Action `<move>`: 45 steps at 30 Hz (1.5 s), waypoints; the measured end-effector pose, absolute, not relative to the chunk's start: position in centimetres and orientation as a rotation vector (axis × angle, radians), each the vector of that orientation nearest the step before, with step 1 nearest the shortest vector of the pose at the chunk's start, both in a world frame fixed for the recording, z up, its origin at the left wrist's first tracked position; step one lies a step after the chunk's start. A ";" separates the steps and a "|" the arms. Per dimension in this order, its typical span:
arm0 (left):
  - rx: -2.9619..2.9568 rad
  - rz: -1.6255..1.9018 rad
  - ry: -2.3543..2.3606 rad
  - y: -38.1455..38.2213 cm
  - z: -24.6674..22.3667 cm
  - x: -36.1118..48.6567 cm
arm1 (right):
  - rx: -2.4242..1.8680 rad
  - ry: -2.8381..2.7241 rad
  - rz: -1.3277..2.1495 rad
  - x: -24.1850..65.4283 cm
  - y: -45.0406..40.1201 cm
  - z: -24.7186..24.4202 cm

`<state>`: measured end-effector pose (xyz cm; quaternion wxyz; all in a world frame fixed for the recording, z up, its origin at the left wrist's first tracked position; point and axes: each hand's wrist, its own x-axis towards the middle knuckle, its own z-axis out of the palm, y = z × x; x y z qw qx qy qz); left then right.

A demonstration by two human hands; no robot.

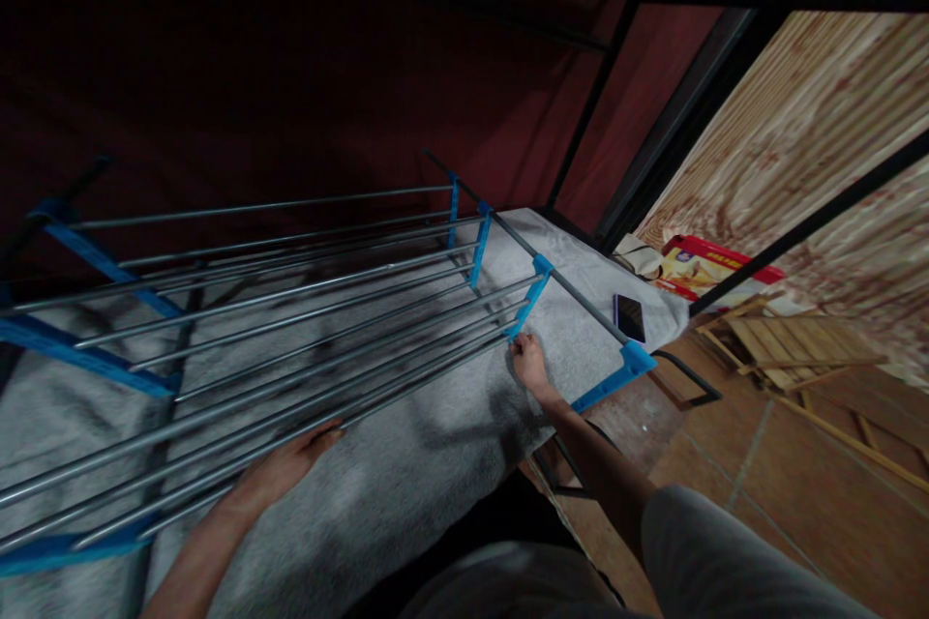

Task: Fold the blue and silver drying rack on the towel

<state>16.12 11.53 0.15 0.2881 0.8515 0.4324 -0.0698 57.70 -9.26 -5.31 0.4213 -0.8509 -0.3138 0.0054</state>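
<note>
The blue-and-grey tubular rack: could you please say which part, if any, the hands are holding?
The left hand appears to hold a front grey metal tube partway along; the right hand, the lower end of a blue plastic bracket.

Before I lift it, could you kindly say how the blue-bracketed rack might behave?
The rack is probably light for its size, being mostly thin rods and open gaps. It may twist somewhat, since slender blue brackets join the rods. It seems unlikely to roll, given its angular frame.

The rack [312, 288], long grey metallic tubes [388, 268] set in rows between blue brackets [532, 295] at both ends, rests lengthwise on the grey cloth [363, 503]
</note>
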 end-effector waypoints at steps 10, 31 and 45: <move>2.780 0.015 1.122 7.7 0.1 15.4 | -2.123 -0.779 0.036 57.4 -9.3 -4.8; 2.952 -0.100 1.185 7.7 -0.6 15.1 | -2.115 -0.811 -0.012 57.2 -9.5 -5.0; 2.815 -0.162 1.122 8.2 0.6 15.4 | -2.155 -0.812 -0.022 57.0 -9.3 -4.8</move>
